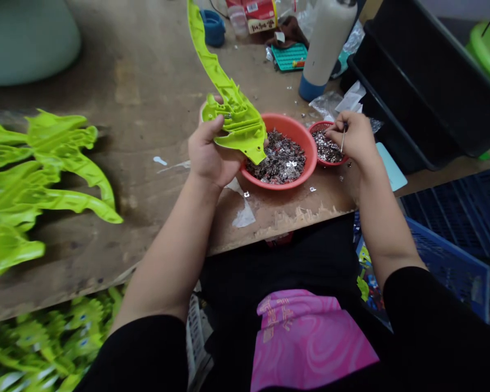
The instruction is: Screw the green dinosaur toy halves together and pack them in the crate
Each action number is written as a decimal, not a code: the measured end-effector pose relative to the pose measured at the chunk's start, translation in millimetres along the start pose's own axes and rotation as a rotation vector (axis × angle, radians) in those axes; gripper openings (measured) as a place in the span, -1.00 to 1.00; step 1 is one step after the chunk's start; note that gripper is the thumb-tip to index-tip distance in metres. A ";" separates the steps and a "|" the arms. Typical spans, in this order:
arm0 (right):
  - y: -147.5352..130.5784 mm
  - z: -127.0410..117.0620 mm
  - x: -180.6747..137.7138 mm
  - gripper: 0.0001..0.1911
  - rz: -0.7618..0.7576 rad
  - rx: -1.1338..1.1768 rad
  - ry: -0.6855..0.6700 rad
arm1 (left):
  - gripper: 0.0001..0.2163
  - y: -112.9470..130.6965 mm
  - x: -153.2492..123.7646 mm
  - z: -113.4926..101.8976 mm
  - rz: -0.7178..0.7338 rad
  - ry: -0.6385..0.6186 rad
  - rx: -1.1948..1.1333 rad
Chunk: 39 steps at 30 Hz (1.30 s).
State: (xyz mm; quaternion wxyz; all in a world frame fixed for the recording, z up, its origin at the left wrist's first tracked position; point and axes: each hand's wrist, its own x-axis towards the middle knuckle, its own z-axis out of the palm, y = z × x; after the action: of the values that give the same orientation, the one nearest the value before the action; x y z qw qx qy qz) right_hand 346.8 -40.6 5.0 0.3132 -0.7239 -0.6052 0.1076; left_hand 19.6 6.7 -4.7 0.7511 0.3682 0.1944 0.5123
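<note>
My left hand [209, 152] is closed round the wide end of a long lime-green plastic part [228, 103], holding it above the wooden table [147, 87] with its narrow end pointing away from me. My right hand [353, 136] is pinched on a thin metal pin [343, 139] over a small red bowl [324, 162] of tiny metal pieces. A larger red bowl [306, 139] of similar shiny metal bits sits between my hands, just under the green part's tip.
A pile of the same green parts [32, 179] lies at the table's left, with more below the edge. A white bottle with a blue base [324, 46], black bins [424, 81], a teal tray [291, 56] and blue crates [457, 239] stand at the right.
</note>
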 end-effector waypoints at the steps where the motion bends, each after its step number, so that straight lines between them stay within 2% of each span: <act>1: 0.9 0.2 0.4 -0.61 0.007 0.036 0.010 | -0.64 -2.1 2.0 -2.4 0.010 -0.026 -0.019; 6: 11.5 9.9 3.6 -0.66 0.050 0.219 0.033 | -0.57 -5.2 4.3 -5.2 0.029 -0.086 -0.083; 12: 20.2 10.6 6.5 -0.58 0.081 0.333 -0.009 | -0.52 0.6 -0.4 2.3 0.031 -0.109 -0.085; 16: 16.4 5.2 5.0 -0.61 0.042 0.143 -0.121 | -0.49 2.3 -1.3 3.3 0.008 -0.111 -0.076; 20: 8.1 11.4 9.2 -0.57 -0.024 -0.099 -0.149 | -0.48 5.3 -2.6 5.5 -0.036 -0.063 -0.053; 26: 5.4 16.1 17.1 -0.58 -0.042 -0.179 -0.174 | -0.55 3.6 -2.3 5.1 -0.017 -0.075 -0.043; 30: 13.0 7.7 17.7 -0.57 -0.015 -0.050 -0.078 | -0.60 2.2 -3.1 5.1 0.018 -0.080 -0.061; 34: 15.7 6.2 19.0 -0.50 0.048 0.247 0.003 | -0.67 0.1 -1.3 2.4 0.014 -0.087 -0.085; 39: -1.4 6.7 14.4 -0.46 0.101 0.610 -0.049 | -0.69 -6.8 5.5 -5.1 0.032 -0.102 -0.056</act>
State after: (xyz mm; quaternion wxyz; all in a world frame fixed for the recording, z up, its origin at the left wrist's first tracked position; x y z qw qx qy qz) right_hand 345.6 -24.7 3.8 0.4954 -0.6228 -0.5158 0.3172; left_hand 22.7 12.2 -12.7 0.7619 0.3756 0.1355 0.5100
